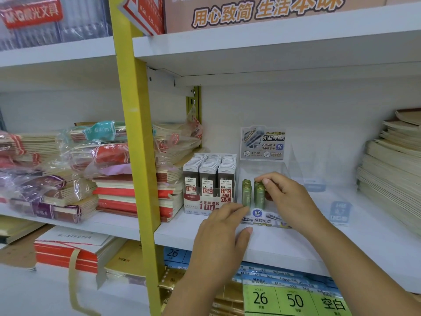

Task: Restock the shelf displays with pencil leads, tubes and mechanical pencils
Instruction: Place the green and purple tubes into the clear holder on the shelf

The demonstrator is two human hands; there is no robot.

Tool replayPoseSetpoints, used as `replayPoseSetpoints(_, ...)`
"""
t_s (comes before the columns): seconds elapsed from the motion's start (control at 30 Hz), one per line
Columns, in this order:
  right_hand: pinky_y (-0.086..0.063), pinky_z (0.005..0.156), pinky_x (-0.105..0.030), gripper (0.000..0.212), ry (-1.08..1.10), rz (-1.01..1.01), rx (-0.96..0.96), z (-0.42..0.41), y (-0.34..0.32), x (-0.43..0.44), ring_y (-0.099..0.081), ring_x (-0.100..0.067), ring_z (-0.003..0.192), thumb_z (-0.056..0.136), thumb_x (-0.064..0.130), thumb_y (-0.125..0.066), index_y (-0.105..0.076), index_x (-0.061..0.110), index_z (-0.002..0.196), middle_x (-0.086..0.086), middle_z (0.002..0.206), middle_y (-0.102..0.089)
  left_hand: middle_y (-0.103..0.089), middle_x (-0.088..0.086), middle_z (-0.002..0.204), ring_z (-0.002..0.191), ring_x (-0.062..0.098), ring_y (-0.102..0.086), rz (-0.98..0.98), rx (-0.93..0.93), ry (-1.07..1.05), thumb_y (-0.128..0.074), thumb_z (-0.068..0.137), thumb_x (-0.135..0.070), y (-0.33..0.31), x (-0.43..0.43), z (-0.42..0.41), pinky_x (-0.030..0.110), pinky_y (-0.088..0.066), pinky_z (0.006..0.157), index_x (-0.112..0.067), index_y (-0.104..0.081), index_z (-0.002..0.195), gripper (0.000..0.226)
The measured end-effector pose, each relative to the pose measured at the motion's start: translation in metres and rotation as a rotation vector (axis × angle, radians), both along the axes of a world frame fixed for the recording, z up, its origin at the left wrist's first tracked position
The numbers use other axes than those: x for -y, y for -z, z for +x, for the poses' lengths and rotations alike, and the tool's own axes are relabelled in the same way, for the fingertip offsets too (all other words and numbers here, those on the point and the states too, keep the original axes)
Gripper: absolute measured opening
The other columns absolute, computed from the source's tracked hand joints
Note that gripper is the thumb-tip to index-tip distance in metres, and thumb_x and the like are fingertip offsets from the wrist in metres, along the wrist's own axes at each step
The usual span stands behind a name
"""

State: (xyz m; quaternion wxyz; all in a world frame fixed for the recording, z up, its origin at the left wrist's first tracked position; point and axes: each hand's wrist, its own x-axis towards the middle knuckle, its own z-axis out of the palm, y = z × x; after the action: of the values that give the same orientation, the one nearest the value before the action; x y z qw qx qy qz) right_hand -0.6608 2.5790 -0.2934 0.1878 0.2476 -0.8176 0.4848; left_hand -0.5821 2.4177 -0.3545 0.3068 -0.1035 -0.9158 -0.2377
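Your right hand point(282, 197) pinches the top of a small round green plastic tube point(259, 196) with its thumb and fingertips. The tube stands upright inside a clear plastic display box point(264, 218) on the white shelf point(341, 242). More green tubes point(246, 193) stand just beside it, on its left, in the same box. Your left hand point(223, 236) is relaxed and holds nothing. Its straight fingers touch the front left corner of the clear box, and its thumb lies on the shelf. Left of the clear box, touching it, is a display of grey lead boxes point(208, 176) packed in rows. A tall stack of cream paper notebooks point(391, 174) sits far to the right.
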Motion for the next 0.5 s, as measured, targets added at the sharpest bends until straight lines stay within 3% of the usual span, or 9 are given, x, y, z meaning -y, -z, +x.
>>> replayPoseSetpoints(0.13, -0.043, 0.082, -0.016, 0.026, -0.032, 0.025, 0.04, 0.011, -0.004, -0.005, -0.058, 0.003, 0.101, 0.103, 0.029, -0.04, -0.063, 0.04, 0.109, 0.025, 0.106, -0.063, -0.033, -0.027, 0.152, 0.136, -0.009, -0.024, 0.029, 0.017, 0.032, -0.047, 0.102, -0.042, -0.001, 0.0, 0.003, 0.013, -0.015, 0.114, -0.039, -0.039, 0.149, 0.047)
replayPoseSetpoints(0.23, -0.04, 0.091, -0.014, 0.031, -0.002, -0.056, -0.159, 0.034, -0.012, -0.01, -0.053, 0.002, 0.11, 0.103, 0.023, -0.038, -0.057, 0.03, 0.127, 0.017, 0.119, -0.059, -0.039, -0.027, 0.143, 0.128, -0.015, -0.022, 0.135, -0.062, 0.047, -0.052, 0.102, -0.035, 0.0, -0.003, 0.021, -0.003, -0.005, 0.104, -0.036, -0.046, 0.145, 0.044)
replayPoseSetpoints(0.3, -0.048, 0.089, -0.019, 0.029, -0.069, -0.177, -0.244, 0.057, -0.019, -0.014, -0.06, -0.003, 0.103, 0.103, 0.017, -0.04, -0.06, 0.032, 0.117, 0.014, 0.11, -0.064, -0.051, -0.021, 0.126, 0.117, -0.008, -0.036, 0.175, -0.149, 0.022, -0.055, 0.099, -0.03, 0.004, -0.006, 0.042, -0.004, -0.017, 0.099, -0.03, -0.058, 0.134, 0.035)
replayPoseSetpoints(0.4, -0.053, 0.074, -0.023, 0.025, -0.216, -0.211, -0.196, 0.095, -0.01, -0.029, -0.065, -0.012, 0.084, 0.099, 0.021, -0.045, -0.061, 0.039, 0.102, 0.01, 0.092, -0.067, -0.058, -0.014, 0.103, 0.097, 0.006, -0.052, 0.146, -0.204, 0.058, -0.054, 0.094, -0.031, 0.028, -0.008, 0.073, 0.014, -0.039, 0.086, -0.022, -0.066, 0.118, 0.029)
replayPoseSetpoints(0.5, -0.054, 0.068, -0.023, 0.02, -0.238, -0.044, 0.029, 0.124, 0.056, -0.043, -0.067, -0.013, 0.074, 0.094, 0.023, -0.05, -0.064, 0.037, 0.097, 0.006, 0.087, -0.069, -0.057, -0.01, 0.108, 0.092, 0.007, -0.055, 0.145, 0.142, 0.102, -0.057, 0.094, -0.029, 0.091, -0.007, 0.106, 0.026, -0.048, 0.079, -0.024, -0.062, 0.123, 0.03)
